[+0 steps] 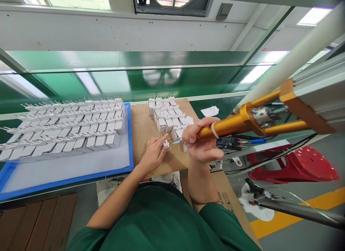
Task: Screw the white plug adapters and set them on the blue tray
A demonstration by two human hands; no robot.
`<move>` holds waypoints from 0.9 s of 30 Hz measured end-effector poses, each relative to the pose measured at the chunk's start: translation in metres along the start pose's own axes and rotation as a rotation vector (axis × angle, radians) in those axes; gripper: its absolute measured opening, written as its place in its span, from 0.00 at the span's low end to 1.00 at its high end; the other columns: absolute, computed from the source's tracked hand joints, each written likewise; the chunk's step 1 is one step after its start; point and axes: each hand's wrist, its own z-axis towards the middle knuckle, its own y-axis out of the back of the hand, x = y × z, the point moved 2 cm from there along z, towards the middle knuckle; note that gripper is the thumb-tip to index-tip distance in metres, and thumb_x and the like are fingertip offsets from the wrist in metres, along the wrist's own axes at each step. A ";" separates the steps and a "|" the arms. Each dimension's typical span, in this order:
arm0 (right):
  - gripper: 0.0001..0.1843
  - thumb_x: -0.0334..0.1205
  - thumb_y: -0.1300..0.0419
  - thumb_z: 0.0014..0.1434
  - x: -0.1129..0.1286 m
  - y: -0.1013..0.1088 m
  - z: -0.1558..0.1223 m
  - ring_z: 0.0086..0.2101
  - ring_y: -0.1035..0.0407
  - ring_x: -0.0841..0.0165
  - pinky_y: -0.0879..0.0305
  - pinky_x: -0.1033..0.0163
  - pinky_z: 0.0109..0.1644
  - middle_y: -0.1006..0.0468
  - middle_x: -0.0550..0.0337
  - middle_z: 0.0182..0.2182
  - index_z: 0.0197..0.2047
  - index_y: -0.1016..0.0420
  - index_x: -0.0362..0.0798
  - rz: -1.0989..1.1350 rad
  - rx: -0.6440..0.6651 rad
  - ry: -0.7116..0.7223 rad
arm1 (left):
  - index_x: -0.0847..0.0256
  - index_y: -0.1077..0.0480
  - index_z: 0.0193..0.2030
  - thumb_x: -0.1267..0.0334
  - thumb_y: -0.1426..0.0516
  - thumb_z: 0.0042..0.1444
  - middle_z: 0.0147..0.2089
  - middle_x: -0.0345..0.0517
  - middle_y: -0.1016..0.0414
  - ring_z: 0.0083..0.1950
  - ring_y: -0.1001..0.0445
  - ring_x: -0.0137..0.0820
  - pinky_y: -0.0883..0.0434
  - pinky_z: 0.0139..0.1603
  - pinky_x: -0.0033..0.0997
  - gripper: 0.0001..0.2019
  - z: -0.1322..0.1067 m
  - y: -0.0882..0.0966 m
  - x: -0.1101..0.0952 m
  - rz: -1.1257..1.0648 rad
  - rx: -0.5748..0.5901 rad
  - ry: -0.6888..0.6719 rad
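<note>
My left hand rests on the brown board with its fingers closed on a small white plastic piece. My right hand is wrapped round the front end of a gold-coloured metal hand tool, which is carried on an arm from the right. A thin, pale tip points from the tool towards the white piece; I cannot tell whether they touch. Just beyond my hands, white box-shaped housings with prongs stand in rows on the board.
On the left a blue-rimmed tray carries many rows of similar white housings. The brown board lies beside it. A crumpled white tissue lies behind the tool. Cables hang at the right, above a red stool. A cardboard box stands below.
</note>
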 end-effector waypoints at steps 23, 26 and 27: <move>0.30 0.72 0.40 0.54 0.001 0.002 0.002 0.12 0.51 0.75 0.43 0.66 0.13 0.37 0.73 0.20 0.48 0.28 0.59 0.006 0.048 0.008 | 0.60 0.27 0.51 0.52 0.41 0.62 0.43 0.44 0.21 0.40 0.27 0.34 0.32 0.42 0.31 0.16 0.008 -0.002 0.014 -0.323 0.091 0.189; 0.30 0.71 0.39 0.54 0.000 0.004 0.001 0.13 0.49 0.76 0.44 0.66 0.14 0.36 0.72 0.20 0.49 0.28 0.59 0.022 0.061 -0.005 | 0.59 0.25 0.51 0.53 0.40 0.61 0.43 0.43 0.19 0.41 0.26 0.35 0.31 0.44 0.30 0.16 0.010 0.002 0.011 -0.295 0.103 0.206; 0.29 0.71 0.39 0.54 0.000 0.005 0.001 0.13 0.48 0.76 0.44 0.66 0.14 0.36 0.72 0.21 0.50 0.28 0.59 0.036 0.073 -0.001 | 0.59 0.24 0.51 0.53 0.40 0.61 0.43 0.43 0.19 0.41 0.26 0.35 0.31 0.45 0.30 0.16 0.010 0.003 0.010 -0.287 0.104 0.211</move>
